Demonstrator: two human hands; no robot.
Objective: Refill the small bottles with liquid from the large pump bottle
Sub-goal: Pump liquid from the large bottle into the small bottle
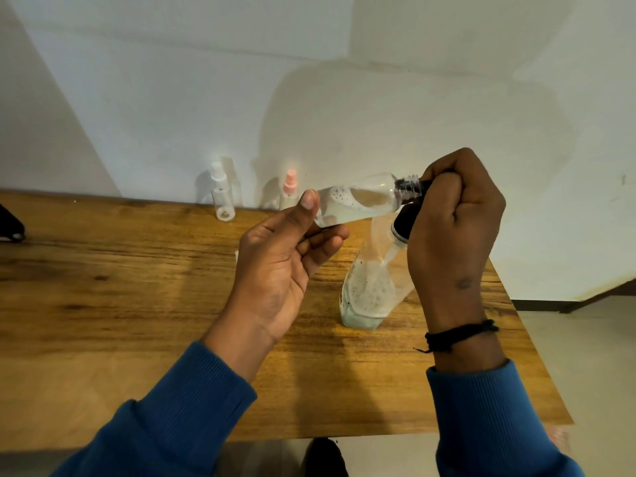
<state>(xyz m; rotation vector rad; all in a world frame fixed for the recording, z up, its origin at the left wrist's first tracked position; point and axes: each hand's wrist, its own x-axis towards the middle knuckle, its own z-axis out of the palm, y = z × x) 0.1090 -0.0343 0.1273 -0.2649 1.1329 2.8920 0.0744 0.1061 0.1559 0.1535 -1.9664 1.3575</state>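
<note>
Liquid and foam sit in the small clear plastic bottle (358,201), held nearly level, its threaded neck pointing right and slightly up. The left hand (285,259) pinches its base; the right hand (454,218) is fisted on the black pump head (406,218) of the large clear bottle (370,294), upright on the wooden table (137,287) against a white wall (206,98).

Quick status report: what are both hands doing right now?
Left hand pinches small bottle, tipped sideways, neck at pump. Right hand grips head of large pump bottle. Nothing in the way.
</note>
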